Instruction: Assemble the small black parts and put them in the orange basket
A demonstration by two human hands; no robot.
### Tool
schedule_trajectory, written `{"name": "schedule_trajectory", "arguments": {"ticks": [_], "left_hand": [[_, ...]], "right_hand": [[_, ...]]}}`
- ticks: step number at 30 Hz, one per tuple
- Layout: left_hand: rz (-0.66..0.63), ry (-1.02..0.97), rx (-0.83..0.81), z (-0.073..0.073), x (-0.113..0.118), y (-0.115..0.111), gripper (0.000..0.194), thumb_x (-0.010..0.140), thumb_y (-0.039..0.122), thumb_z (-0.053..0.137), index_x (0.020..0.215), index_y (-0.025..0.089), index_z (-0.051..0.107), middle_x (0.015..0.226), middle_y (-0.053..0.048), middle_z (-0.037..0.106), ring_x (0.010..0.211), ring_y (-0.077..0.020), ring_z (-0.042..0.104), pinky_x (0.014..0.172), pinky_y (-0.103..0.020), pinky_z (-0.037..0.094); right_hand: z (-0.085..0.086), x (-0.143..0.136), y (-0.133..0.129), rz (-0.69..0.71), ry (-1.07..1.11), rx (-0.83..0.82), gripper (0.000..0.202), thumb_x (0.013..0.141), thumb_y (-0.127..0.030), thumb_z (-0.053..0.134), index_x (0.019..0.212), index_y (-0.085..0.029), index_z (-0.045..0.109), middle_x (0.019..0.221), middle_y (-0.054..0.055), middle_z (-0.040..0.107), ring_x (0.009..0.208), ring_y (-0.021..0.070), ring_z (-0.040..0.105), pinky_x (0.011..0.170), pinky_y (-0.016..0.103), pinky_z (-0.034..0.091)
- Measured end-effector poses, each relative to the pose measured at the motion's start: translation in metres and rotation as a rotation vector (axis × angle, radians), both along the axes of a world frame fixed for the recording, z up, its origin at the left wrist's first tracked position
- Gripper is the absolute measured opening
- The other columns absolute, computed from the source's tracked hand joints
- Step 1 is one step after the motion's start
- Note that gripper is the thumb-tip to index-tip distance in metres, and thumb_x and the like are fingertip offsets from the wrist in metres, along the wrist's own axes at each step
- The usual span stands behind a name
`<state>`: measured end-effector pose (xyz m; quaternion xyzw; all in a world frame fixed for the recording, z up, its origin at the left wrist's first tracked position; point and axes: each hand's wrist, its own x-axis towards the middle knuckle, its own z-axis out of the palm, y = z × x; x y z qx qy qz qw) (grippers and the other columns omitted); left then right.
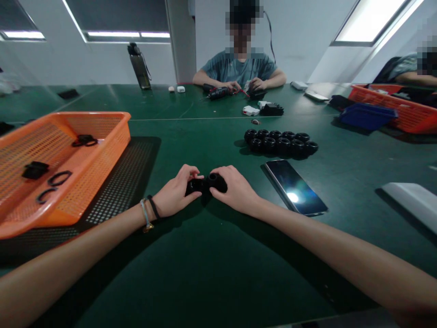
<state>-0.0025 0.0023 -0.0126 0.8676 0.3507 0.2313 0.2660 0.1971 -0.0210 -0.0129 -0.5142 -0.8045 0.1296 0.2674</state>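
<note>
The left hand [172,195] grasps a glossy black rounded piece [195,186] between thumb and fingers, and the right hand [235,189] grips a black rounded piece with a round opening on top [217,181]. The two pieces are close together at the middle of the dark green tabletop [211,273]; whether they are joined is hard to tell. A pale blue bracelet [146,216] and a black band [153,207] circle the left wrist.

Just right of the right hand, a dark-screened smartphone [295,187] lies at a slant, reflecting a bright light. Beyond it stand glossy black hollow pieces [283,146] in two close rows. A white object [413,200] lies at the tabletop's right edge.

Toward the left edge is an orange perforated plastic basket [99,182] holding a black block-like part [35,170], a thin black ring [59,178], an open black curved piece [46,196] and a black looped item [84,140].

At the far edge, a person in a blue-grey shirt [239,68] sits behind a black handheld tool [218,93]. A dark translucent bottle [139,67] stands left of that person; toward the far right corner are a blue plastic bin [368,116] and a red-orange plastic basket [409,111].
</note>
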Motion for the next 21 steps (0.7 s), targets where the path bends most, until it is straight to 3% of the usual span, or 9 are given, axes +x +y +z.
{"name": "schedule_trajectory", "arguments": {"ticks": [5, 8, 12, 21], "left_hand": [[0.077, -0.032, 0.061, -0.0026, -0.0018, 0.0008, 0.05, 0.073, 0.026, 0.064, 0.113, 0.02, 0.036, 0.113, -0.01, 0.048, 0.109, -0.0237, 0.055, 0.096, -0.045, 0.046], [0.145, 0.07, 0.085, -0.0012, -0.0042, 0.0012, 0.045, 0.071, 0.03, 0.067, 0.108, 0.017, 0.044, 0.109, -0.01, 0.054, 0.104, -0.0258, 0.055, 0.094, -0.048, 0.046], [0.137, 0.125, 0.084, 0.0016, -0.0054, 0.0029, 0.033, 0.073, 0.033, 0.065, 0.099, 0.016, 0.054, 0.112, -0.012, 0.059, 0.117, -0.0304, 0.049, 0.101, -0.051, 0.039], [0.152, -0.172, -0.113, 0.0045, -0.0058, 0.001, 0.033, 0.074, 0.03, 0.058, 0.104, 0.016, 0.054, 0.103, -0.007, 0.063, 0.096, -0.021, 0.061, 0.09, -0.04, 0.049]], "right_hand": [[0.0001, 0.004, -0.0006, -0.015, 0.068, -0.052, 0.044, 0.072, -0.022, 0.066, 0.113, -0.011, 0.054, 0.107, 0.012, 0.062, 0.1, 0.0249, 0.054, 0.088, 0.043, 0.048], [-0.0013, 0.0062, 0.0005, -0.003, 0.087, -0.07, 0.042, 0.071, -0.022, 0.069, 0.109, -0.013, 0.055, 0.107, 0.011, 0.062, 0.101, 0.0248, 0.054, 0.088, 0.043, 0.048], [-0.0026, 0.0074, 0.0022, 0.012, 0.066, -0.045, 0.031, 0.071, -0.021, 0.07, 0.099, -0.015, 0.059, 0.101, 0.01, 0.064, 0.099, 0.0254, 0.055, 0.086, 0.045, 0.048], [-0.0011, 0.0095, 0.0001, 0.036, 0.222, -0.115, 0.029, 0.075, -0.018, 0.065, 0.103, -0.017, 0.058, 0.099, 0.007, 0.065, 0.088, 0.0186, 0.06, 0.076, 0.036, 0.051]]}}
